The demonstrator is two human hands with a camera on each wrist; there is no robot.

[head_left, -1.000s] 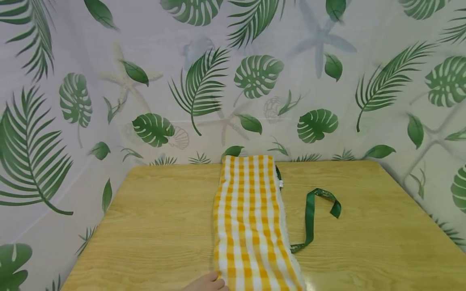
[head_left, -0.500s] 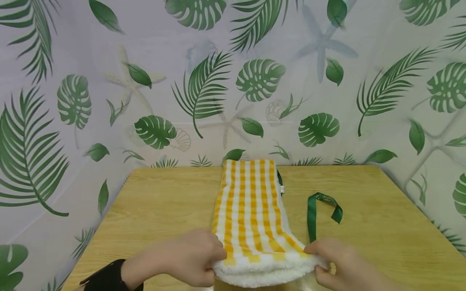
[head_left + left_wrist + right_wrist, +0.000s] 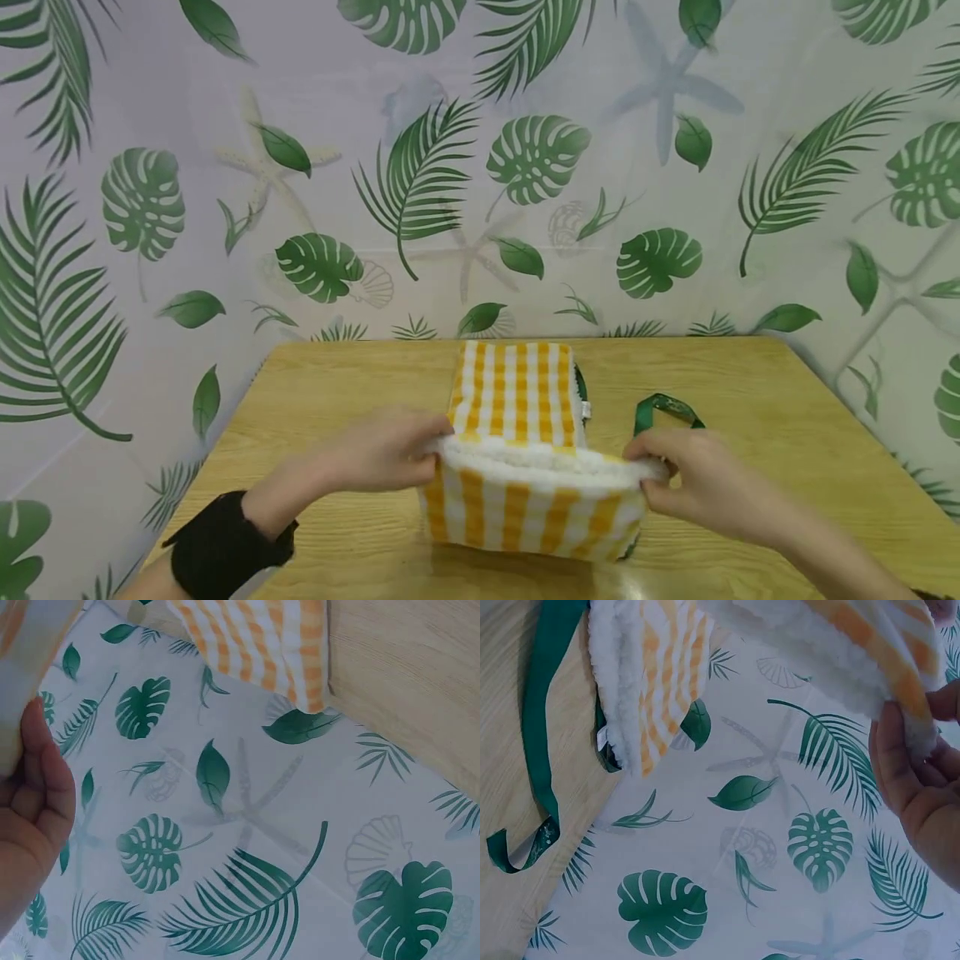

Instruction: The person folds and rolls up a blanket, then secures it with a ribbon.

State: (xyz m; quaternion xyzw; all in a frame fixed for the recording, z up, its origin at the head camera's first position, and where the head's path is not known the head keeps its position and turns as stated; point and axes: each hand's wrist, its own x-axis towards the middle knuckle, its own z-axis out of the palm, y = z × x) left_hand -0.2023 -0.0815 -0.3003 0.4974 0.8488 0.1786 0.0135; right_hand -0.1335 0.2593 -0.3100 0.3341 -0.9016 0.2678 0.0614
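Observation:
A long strip of yellow-and-white checked blanket (image 3: 516,387) with a fluffy white underside lies on the wooden table in the head view. Its near end is lifted off the table, the fleece (image 3: 540,462) showing along the raised edge and checked cloth hanging below. My left hand (image 3: 378,450) pinches the raised edge at its left corner. At the right corner my right hand (image 3: 701,479) pinches the same edge between thumb and fingers. In the right wrist view the fleece bunches between the thumb and fingers of the right hand (image 3: 919,784).
A green ribbon (image 3: 669,407) lies on the table (image 3: 750,433), partly behind the right hand. A small white tag (image 3: 587,409) sticks out from the blanket's right edge. Leaf-printed sheeting (image 3: 420,308) rises behind the table.
Both hands have come in from the near edge, gripped the blanket's near end, and raised it up and away from the body. The lying part looks shorter now.

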